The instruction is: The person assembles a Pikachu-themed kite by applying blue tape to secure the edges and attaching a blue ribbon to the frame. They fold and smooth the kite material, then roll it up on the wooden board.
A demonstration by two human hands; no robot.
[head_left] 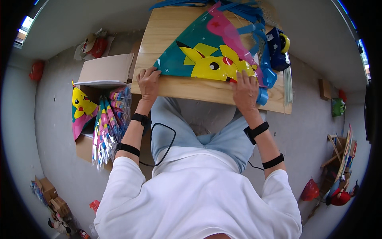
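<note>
A shiny triangular kite [215,65], teal and pink with a yellow cartoon figure, lies folded on the wooden table [159,36]. Its long lower edge runs along the table's near side. My left hand [148,84] has its fingers curled at the kite's left corner, thumb and forefinger closed on the tip. Over the right end of the same edge, my right hand [244,91] lies with fingers stretched on the yellow print, pressing it down. Blue ribbon strips [258,36] lie behind and beside the kite, one hanging at the near edge.
A blue tape dispenser [276,53] with a yellow roll stands at the table's right. Thin pale rods [288,89] line that edge. Left of my knees, an open carton [105,67] holds several plastic-wrapped kites [106,127]. A black cable [173,139] loops by my left forearm.
</note>
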